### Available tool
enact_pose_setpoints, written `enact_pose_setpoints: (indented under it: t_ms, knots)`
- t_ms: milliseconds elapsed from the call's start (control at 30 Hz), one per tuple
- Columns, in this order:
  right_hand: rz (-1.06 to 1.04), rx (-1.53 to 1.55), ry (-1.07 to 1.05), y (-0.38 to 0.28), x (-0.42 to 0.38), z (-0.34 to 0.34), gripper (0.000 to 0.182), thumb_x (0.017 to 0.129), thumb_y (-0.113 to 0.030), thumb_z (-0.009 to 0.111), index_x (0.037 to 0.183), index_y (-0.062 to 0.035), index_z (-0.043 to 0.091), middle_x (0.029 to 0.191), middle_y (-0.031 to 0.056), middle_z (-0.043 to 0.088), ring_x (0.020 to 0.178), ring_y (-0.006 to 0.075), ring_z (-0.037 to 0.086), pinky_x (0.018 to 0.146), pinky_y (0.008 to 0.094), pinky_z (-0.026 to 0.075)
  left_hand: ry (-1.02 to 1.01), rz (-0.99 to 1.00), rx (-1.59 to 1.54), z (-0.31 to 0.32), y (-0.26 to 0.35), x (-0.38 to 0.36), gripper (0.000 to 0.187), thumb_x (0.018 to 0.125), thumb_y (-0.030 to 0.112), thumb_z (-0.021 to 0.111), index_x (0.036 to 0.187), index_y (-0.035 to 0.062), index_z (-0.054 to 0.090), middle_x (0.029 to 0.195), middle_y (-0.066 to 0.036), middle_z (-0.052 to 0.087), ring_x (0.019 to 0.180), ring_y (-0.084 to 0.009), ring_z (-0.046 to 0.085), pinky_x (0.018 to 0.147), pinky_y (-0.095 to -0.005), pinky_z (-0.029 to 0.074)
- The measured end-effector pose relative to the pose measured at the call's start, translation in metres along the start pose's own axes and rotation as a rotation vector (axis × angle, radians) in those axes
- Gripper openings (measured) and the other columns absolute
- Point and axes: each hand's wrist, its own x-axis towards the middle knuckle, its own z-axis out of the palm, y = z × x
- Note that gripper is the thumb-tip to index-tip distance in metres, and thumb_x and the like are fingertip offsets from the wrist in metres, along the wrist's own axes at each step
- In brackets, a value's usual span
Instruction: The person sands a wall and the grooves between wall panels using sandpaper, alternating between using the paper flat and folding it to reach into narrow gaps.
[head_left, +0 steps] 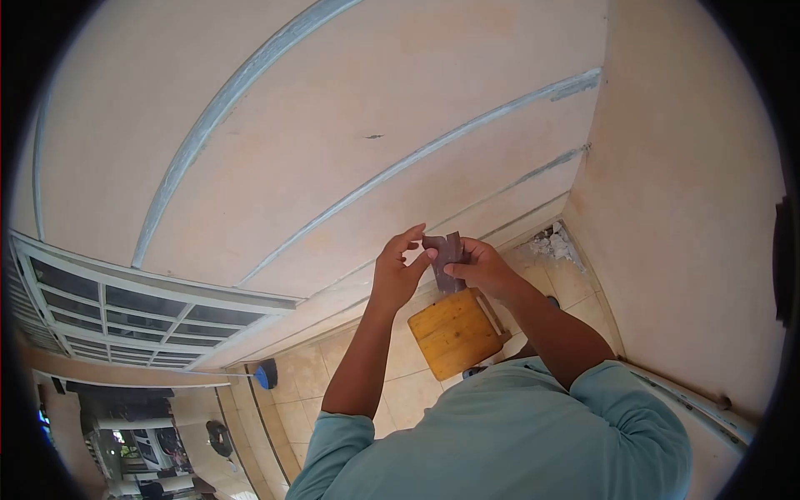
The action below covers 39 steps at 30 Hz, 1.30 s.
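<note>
Between my two hands, in front of the wall, is a folded or curled piece of brown-purple sandpaper (450, 282). My right hand (487, 268) pinches its right side, with the thumb lying across the face of the sheet. My left hand (402, 268) has its thumb on the sheet's left edge, and its index finger is raised apart from the sheet. The fingers behind the sandpaper are partly hidden. Below the hands stands a wooden stool (454, 329) with a yellow-brown top.
A pinkish wall (333, 192) with long grey filler strips (392, 171) rises ahead, meeting a side wall (692, 208) on the right. White rubble (553, 245) lies in the floor corner. A louvred window (142, 308) and a blue broom head (267, 374) are at left.
</note>
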Motion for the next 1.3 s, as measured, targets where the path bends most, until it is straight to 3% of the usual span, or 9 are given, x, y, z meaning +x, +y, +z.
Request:
enact_pose_setpoints:
  t_ms: [133, 367, 500, 567, 633, 933, 1067, 1133, 1300]
  knots:
    - [-0.051, 0.022, 0.259, -0.008, 0.012, -0.048, 0.034, 0.092, -0.001, 0.067, 0.126, -0.0036, 0.061, 0.111, 0.0061, 0.069, 0.101, 0.0144, 0.065, 0.089, 0.034, 0.054, 0.303, 0.629, 1.154, -0.054, 0.069, 0.059, 0.081, 0.077, 0.05, 0.084, 0.146, 0.0198, 0.055, 0.154, -0.018, 0.046, 0.146, -0.0403, 0.037, 0.116, -0.0585, 0.031]
    - [-0.097, -0.075, 0.521, 0.004, 0.061, -0.129, 0.029, 0.092, -0.006, 0.068, 0.121, -0.003, 0.065, 0.107, 0.0079, 0.071, 0.099, 0.0169, 0.067, 0.084, 0.0321, 0.056, 0.474, 1.244, 1.847, -0.192, 0.123, 0.193, 0.066, 0.092, 0.068, 0.059, 0.147, 0.0315, 0.054, 0.161, -0.013, 0.04, 0.154, -0.0336, 0.028, 0.124, -0.058, 0.014]
    - [-0.396, -0.575, 0.826, -0.036, 0.069, -0.147, 0.024, 0.093, -0.001, 0.065, 0.116, -0.0067, 0.072, 0.117, 0.0062, 0.074, 0.11, 0.018, 0.068, 0.099, 0.0389, 0.052, 0.521, 1.308, 1.8, -0.193, 0.111, 0.203, 0.063, 0.095, 0.067, 0.054, 0.147, 0.0317, 0.055, 0.161, -0.013, 0.041, 0.154, -0.034, 0.028, 0.125, -0.0567, 0.015]
    - [-0.73, -0.933, 1.071, -0.078, 0.07, -0.16, 0.04, 0.084, 0.005, 0.064, 0.115, -0.017, 0.076, 0.127, 0.0042, 0.072, 0.131, 0.0323, 0.058, 0.12, 0.0598, 0.023, 0.546, 1.326, 1.794, -0.195, 0.11, 0.201, 0.061, 0.096, 0.067, 0.051, 0.145, 0.0316, 0.056, 0.16, -0.014, 0.041, 0.154, -0.0345, 0.028, 0.125, -0.0561, 0.016]
    - [-0.884, -1.196, 1.269, -0.107, 0.085, -0.183, 0.047, 0.079, 0.007, 0.06, 0.115, -0.0176, 0.076, 0.129, 0.0022, 0.072, 0.137, 0.036, 0.052, 0.118, 0.0636, 0.023, 0.539, 1.316, 1.795, -0.196, 0.109, 0.199, 0.06, 0.096, 0.067, 0.052, 0.144, 0.0312, 0.058, 0.16, -0.015, 0.042, 0.153, -0.0351, 0.029, 0.125, -0.056, 0.015]
    - [-1.124, -1.604, 0.964, -0.06, 0.147, -0.146, 0.039, 0.083, 0.001, 0.065, 0.112, -0.0226, 0.077, 0.13, -0.0031, 0.071, 0.139, 0.0331, 0.051, 0.117, 0.0639, 0.024, 0.609, 1.328, 1.721, -0.189, 0.111, 0.201, 0.06, 0.094, 0.066, 0.055, 0.145, 0.0335, 0.057, 0.159, -0.01, 0.045, 0.154, -0.0294, 0.03, 0.126, -0.0522, 0.014]
    - [-1.047, -1.667, 1.198, -0.08, 0.133, -0.162, 0.035, 0.083, -0.004, 0.068, 0.111, -0.0235, 0.076, 0.13, -0.0052, 0.069, 0.136, 0.0323, 0.052, 0.11, 0.0661, 0.033, 0.645, 1.254, 1.732, -0.186, 0.109, 0.197, 0.059, 0.093, 0.066, 0.057, 0.145, 0.0388, 0.057, 0.159, -0.005, 0.045, 0.151, -0.027, 0.035, 0.125, -0.0517, 0.016]
    - [-1.032, -1.152, 1.598, -0.087, 0.141, -0.174, 0.039, 0.087, 0.003, 0.062, 0.115, -0.0201, 0.076, 0.132, -0.0013, 0.07, 0.14, 0.0328, 0.05, 0.117, 0.0622, 0.027, 0.615, 1.221, 1.732, -0.185, 0.11, 0.197, 0.059, 0.092, 0.065, 0.059, 0.145, 0.0382, 0.057, 0.159, -0.005, 0.045, 0.15, -0.0273, 0.037, 0.125, -0.0532, 0.017]
    - [-1.078, -1.057, 1.543, -0.089, 0.145, -0.165, 0.036, 0.086, 0.003, 0.062, 0.111, -0.0168, 0.077, 0.131, 0.0011, 0.07, 0.137, 0.0336, 0.053, 0.117, 0.0621, 0.027, 0.616, 1.262, 1.73, -0.186, 0.112, 0.197, 0.06, 0.092, 0.062, 0.061, 0.145, 0.0363, 0.057, 0.16, -0.006, 0.044, 0.15, -0.028, 0.037, 0.124, -0.0543, 0.018]
